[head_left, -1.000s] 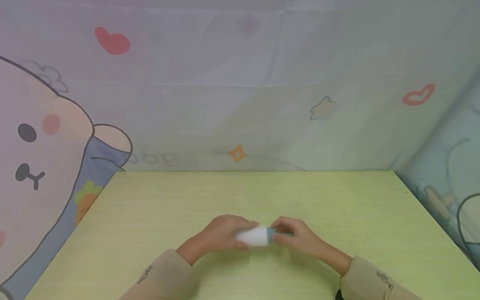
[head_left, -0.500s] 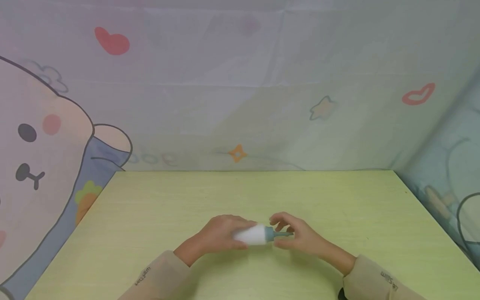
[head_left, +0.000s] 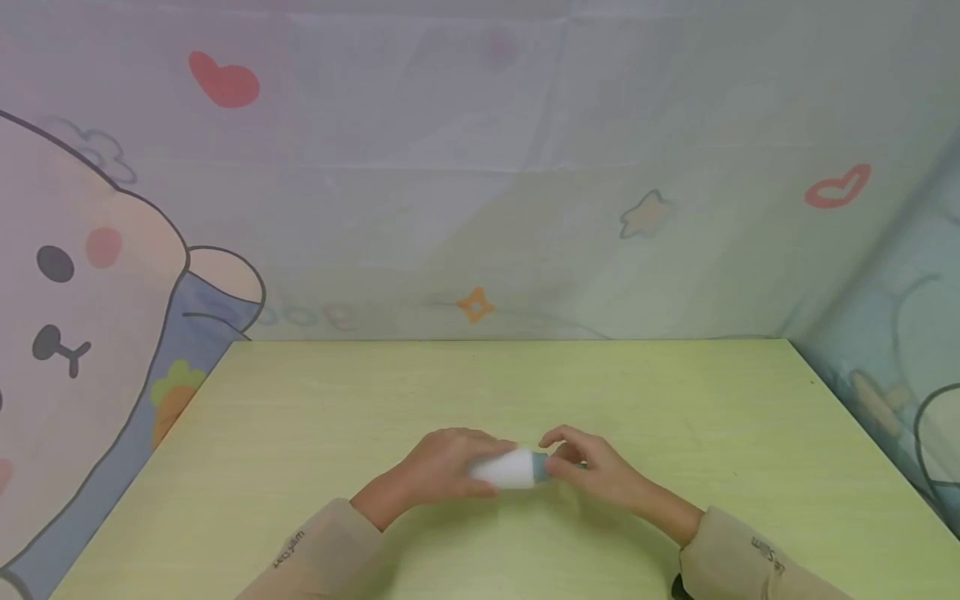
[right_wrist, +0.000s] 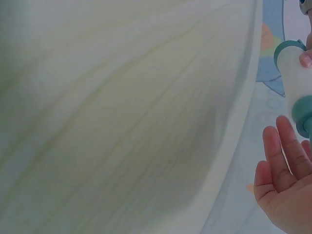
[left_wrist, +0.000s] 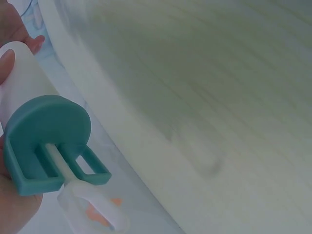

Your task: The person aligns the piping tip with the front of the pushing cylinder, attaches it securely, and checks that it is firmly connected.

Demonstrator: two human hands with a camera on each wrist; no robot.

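A toy syringe, white-bodied with a teal front cap, is held sideways above the table in the head view. My left hand grips its body, fingers on the far side and thumb on the near side. In the left wrist view its teal flange and a white plunger ring show at the rear. My right hand pinches the teal nozzle, the thumb lying over most of it. Several fingers of that hand stretch out beside the teal cap in the right wrist view.
The pale yellow-green tabletop spreads under both hands. Behind it hangs a printed cloth with a cartoon bear at the left. A dark cable curves at the far right.
The right-hand fingers, spread around the uncovered nozzle half a second ago, have closed in, with the thumb over it again. The left hand and syringe stay nearly in place.
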